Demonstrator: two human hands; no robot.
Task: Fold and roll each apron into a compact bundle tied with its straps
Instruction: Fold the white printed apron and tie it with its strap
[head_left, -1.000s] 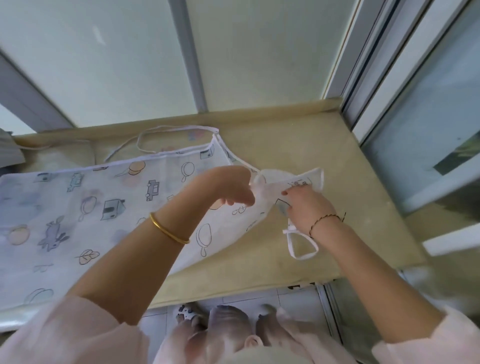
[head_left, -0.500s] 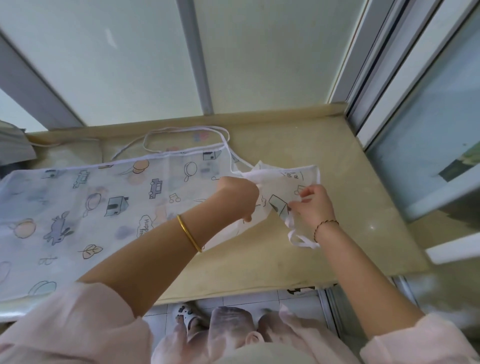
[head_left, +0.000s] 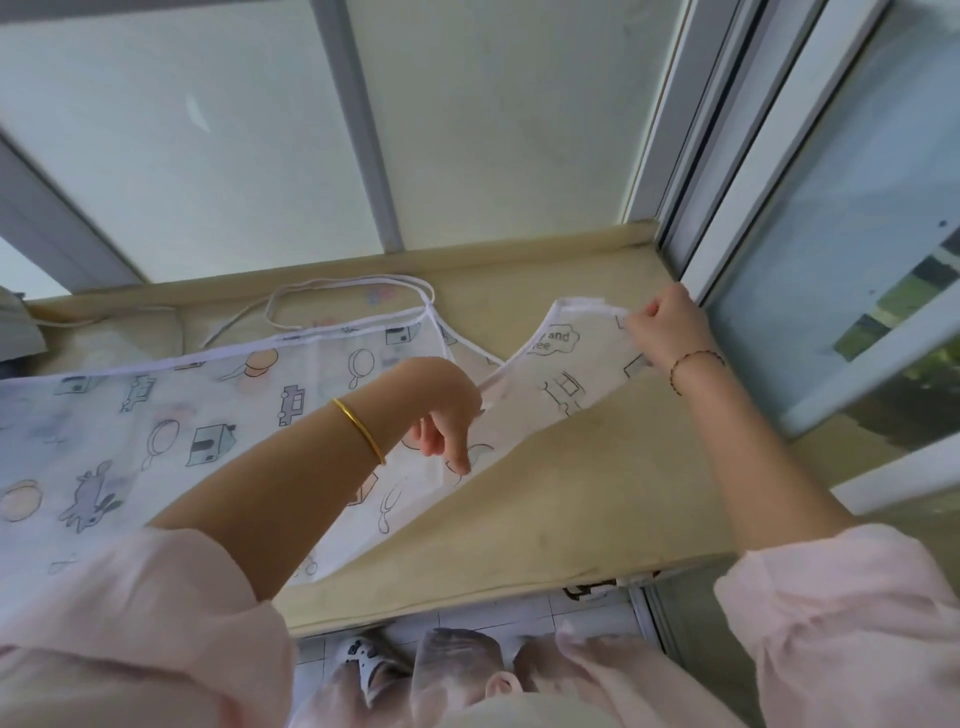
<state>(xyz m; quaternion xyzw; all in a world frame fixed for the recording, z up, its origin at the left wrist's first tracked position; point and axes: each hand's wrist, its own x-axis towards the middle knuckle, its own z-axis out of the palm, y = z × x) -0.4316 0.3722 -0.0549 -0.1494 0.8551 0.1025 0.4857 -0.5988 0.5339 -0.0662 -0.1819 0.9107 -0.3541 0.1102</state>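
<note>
Here, a thin white apron (head_left: 156, 405) printed with small cartoon houses, cars and animals lies spread across a beige surface (head_left: 571, 493) beside a window (head_left: 208, 130). Its wide skirt end runs off to your left and its narrow bib end points right. Your right hand (head_left: 662, 327) holds the bib's top edge lifted off the surface, fingers and thumb pinching the white trim. Your left hand (head_left: 441, 405) hangs over the apron where the bib begins, fingers curled downward with one fingertip touching the cloth; whether they grip anything cannot be told. A white strap (head_left: 353, 288) lies in a loose loop on the surface behind the apron. A gold bangle (head_left: 361, 431) circles your left wrist, a thin beaded bracelet (head_left: 696, 357) your right
</note>
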